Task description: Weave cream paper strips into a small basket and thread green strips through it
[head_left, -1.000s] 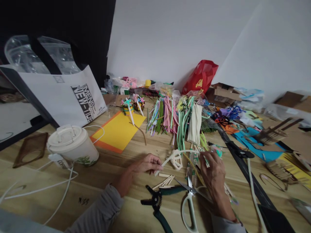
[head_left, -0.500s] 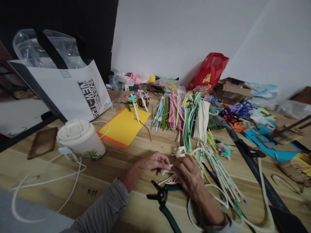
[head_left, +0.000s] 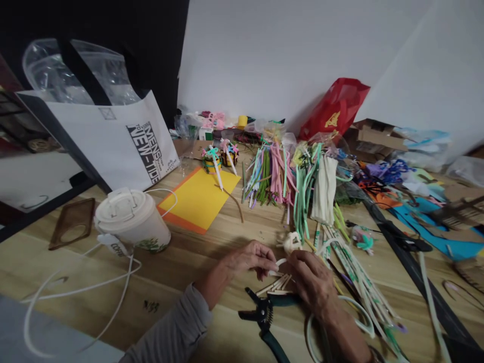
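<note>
My left hand (head_left: 247, 263) and my right hand (head_left: 313, 283) meet over the wooden table (head_left: 181, 262), fingers pinched on the same pale cream strip (head_left: 280, 261). That strip leads up to a small cream woven knot (head_left: 292, 242) just beyond my fingertips. Short cut pale sticks (head_left: 276, 285) lie under my hands. Green-handled pliers (head_left: 264, 317) rest on the table right below them. White scissors (head_left: 340, 322) lie partly hidden under my right wrist.
A lidded paper cup (head_left: 132, 222) and white cable (head_left: 75, 292) sit to the left, with a white paper bag (head_left: 113, 146) behind. A yellow sheet (head_left: 200, 199), bundles of coloured strips (head_left: 287, 176), a red bag (head_left: 335, 111) and cardboard scraps crowd the back and right.
My right hand came left from the bundle of long strips to meet my left hand, and both now pinch the cream strip. The view shifted right a little.
</note>
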The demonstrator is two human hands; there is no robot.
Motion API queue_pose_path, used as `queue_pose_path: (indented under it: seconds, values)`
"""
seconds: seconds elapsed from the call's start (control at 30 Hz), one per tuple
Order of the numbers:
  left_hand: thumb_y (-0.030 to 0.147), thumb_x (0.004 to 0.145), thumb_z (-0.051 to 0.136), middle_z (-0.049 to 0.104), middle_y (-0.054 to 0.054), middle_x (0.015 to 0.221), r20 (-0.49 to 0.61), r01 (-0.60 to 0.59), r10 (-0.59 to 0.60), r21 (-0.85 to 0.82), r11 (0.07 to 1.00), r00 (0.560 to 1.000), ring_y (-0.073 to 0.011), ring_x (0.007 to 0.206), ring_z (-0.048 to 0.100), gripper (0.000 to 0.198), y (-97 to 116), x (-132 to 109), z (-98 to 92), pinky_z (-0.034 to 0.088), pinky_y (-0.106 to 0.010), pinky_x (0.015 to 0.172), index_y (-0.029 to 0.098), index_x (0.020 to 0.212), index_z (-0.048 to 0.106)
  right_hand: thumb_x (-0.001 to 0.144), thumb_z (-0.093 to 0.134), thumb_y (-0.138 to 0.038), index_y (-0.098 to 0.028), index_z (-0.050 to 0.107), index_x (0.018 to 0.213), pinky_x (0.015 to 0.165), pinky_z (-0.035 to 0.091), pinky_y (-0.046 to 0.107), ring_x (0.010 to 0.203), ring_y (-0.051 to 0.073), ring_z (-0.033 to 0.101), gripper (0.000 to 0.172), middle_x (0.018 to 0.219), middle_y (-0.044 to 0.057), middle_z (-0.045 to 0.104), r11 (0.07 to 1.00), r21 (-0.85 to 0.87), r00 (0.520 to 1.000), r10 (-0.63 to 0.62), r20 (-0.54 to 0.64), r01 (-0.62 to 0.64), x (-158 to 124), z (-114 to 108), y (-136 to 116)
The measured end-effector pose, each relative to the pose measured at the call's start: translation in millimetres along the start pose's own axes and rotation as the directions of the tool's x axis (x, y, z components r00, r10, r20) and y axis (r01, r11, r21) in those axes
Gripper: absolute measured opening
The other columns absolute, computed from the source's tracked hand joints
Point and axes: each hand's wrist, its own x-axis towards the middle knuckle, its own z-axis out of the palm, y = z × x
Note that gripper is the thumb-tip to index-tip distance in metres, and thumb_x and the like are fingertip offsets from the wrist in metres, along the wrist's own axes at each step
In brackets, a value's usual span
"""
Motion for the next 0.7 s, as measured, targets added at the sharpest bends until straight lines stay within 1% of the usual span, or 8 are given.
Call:
queue_pose_path:
  seconds: [0.1, 0.23, 0.33, 0.4, 0.5, 0.6, 0.7]
  values:
    - [0.04, 0.06, 0.082, 0.059, 0.003, 0.056, -0.022, -0.025, 0.024, -0.041, 0.999, 0.999, -0.0089, 0.046, 0.052, 0.035, 0, 1, 2.3, 0.041, -0.024, 0.053, 0.013, 0.071, 0.064, 0.094, 0.045, -0.011, -0.02, 0.063, 0.105, 0.073, 0.054, 0.034, 0.087, 0.021, 0.063, 0.023, 0.097, 0.01, 0.064, 0.999, -0.012, 0.999, 0.034, -0.003, -0.034, 1, 0, -4]
    - [0.037, 0.058, 0.083, 0.061, 0.003, 0.058, -0.015, -0.03, 0.028, -0.101, 0.994, 0.999, -0.0092, 0.048, 0.053, 0.035, -3, 2, 5.2, 0.042, -0.024, 0.054, 0.012, 0.074, 0.064, 0.094, 0.044, -0.011, -0.021, 0.063, 0.105, 0.068, 0.055, 0.03, 0.082, 0.02, 0.064, 0.023, 0.094, 0.009, 0.063, 0.999, -0.02, 0.999, 0.042, 0.008, -0.042, 0, -1, -6]
    - [0.034, 0.059, 0.083, 0.062, 0.002, 0.059, -0.004, -0.048, 0.048, -0.105, 0.993, 0.999, -0.0091, 0.049, 0.054, 0.032, -3, 2, 6.9, 0.042, -0.024, 0.055, 0.012, 0.075, 0.064, 0.094, 0.044, -0.012, -0.021, 0.063, 0.104, 0.065, 0.055, 0.029, 0.08, 0.02, 0.065, 0.024, 0.092, 0.009, 0.064, 0.998, -0.052, 0.999, 0.04, 0.004, -0.04, 0, -4, -7]
    - [0.034, 0.059, 0.083, 0.062, 0.002, 0.059, -0.009, -0.061, 0.061, -0.108, 0.992, 0.998, -0.0093, 0.049, 0.054, 0.032, -1, 1, 8.2, 0.043, -0.024, 0.055, 0.013, 0.074, 0.064, 0.094, 0.044, -0.012, -0.02, 0.063, 0.102, 0.063, 0.054, 0.029, 0.077, 0.02, 0.065, 0.023, 0.091, 0.009, 0.064, 0.997, -0.057, 0.998, 0.053, 0.021, -0.052, 1, -7, -8]
    - [0.034, 0.057, 0.084, 0.063, 0.001, 0.059, -0.054, -0.076, 0.069, -0.135, 0.988, 0.996, -0.0097, 0.049, 0.055, 0.035, 3, -1, 10.9, 0.043, -0.024, 0.055, 0.013, 0.074, 0.062, 0.094, 0.043, -0.013, -0.02, 0.063, 0.099, 0.062, 0.054, 0.028, 0.073, 0.019, 0.064, 0.022, 0.091, 0.008, 0.064, 0.998, -0.046, 0.998, 0.051, 0.029, -0.05, 3, -8, -11]
    - [0.033, 0.057, 0.084, 0.062, 0.002, 0.056, -0.118, -0.102, 0.082, -0.172, 0.98, 0.99, -0.0101, 0.048, 0.054, 0.035, 4, -1, 13.7, 0.042, -0.024, 0.055, 0.014, 0.073, 0.06, 0.095, 0.042, -0.013, -0.021, 0.062, 0.097, 0.06, 0.053, 0.028, 0.069, 0.018, 0.063, 0.022, 0.087, 0.007, 0.063, 0.998, -0.029, 0.999, 0.053, 0.004, -0.053, 5, -6, -13]
    - [0.03, 0.057, 0.084, 0.062, 0.002, 0.057, -0.17, -0.131, 0.096, -0.21, 0.969, 0.981, -0.0107, 0.051, 0.057, 0.033, 2, 1, 15.3, 0.042, -0.024, 0.056, 0.014, 0.073, 0.06, 0.096, 0.043, -0.016, -0.021, 0.061, 0.1, 0.06, 0.053, 0.027, 0.07, 0.018, 0.065, 0.019, 0.084, 0.007, 0.063, 0.994, 0.069, 0.996, 0.091, -0.022, -0.089, 6, 0, -15]
